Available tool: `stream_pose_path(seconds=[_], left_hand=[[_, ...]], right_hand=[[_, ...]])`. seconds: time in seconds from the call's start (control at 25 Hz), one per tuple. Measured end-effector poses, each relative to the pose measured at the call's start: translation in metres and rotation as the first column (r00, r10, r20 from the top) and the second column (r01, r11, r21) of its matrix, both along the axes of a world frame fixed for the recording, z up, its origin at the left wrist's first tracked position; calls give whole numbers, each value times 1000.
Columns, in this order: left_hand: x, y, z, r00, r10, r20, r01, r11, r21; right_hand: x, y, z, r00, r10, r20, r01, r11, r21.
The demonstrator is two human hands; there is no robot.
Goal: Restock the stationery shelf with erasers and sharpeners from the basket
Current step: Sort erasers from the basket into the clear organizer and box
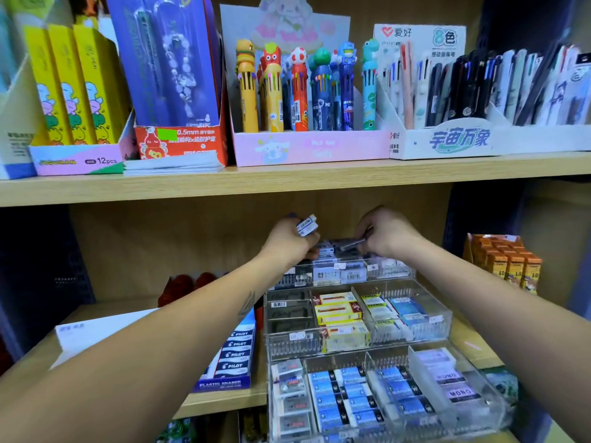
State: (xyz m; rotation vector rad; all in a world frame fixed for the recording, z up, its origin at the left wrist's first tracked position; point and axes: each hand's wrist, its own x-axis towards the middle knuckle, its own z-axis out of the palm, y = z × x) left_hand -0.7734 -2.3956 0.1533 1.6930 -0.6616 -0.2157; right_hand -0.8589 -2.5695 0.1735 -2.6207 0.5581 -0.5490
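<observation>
1. Both forearms come in from the bottom corners, reaching up to the back of the lower shelf (224, 407).
2. Right under them sits a clear stepped organizer (447, 321) with three tiers, all packed with small boxed erasers.
3. Front tier: blue-and-black erasers (345, 398) in the middle, white ones marked MONO (454, 383) on the right, grey-white ones on the left.
4. Middle tier: yellow and white erasers (339, 314) in the center compartment, dark ones to the left, blue-white ones to the right.
5. Left hand (292, 239) is up at the back tier, fingers curled round a small eraser with a barcode label (307, 224), held a bit above the row.
6. Right hand (388, 233) is just beside it, pinching a dark grey eraser (353, 244) that's low over the back tier's erasers. Can't tell if it's touching them.
7. Left of the organizer there's a blue Pilot eraser box (235, 356), partly hidden by the left arm, and a white box (96, 334) beyond that.
8. Orange boxes (508, 266) stand well off to the right on the same shelf.
9. Upper shelf (287, 183) has a pink display box (307, 147) full of novelty multicolor pens (300, 94), a white box of pens (463, 91) on its right, and yellow packs (73, 87) on the left.
</observation>
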Motion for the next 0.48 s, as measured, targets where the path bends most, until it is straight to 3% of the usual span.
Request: stream_pose_path(seconds=[0.2, 0.48], left_hand=[[9, 2, -8, 995, -34, -95, 24, 995, -101], [6, 7, -7, 994, -78, -77, 69, 991, -115]], right_hand=[[18, 0, -9, 1000, 12, 8, -11, 997, -77], [27, -2, -20, 1000, -23, -12, 21, 993, -119]])
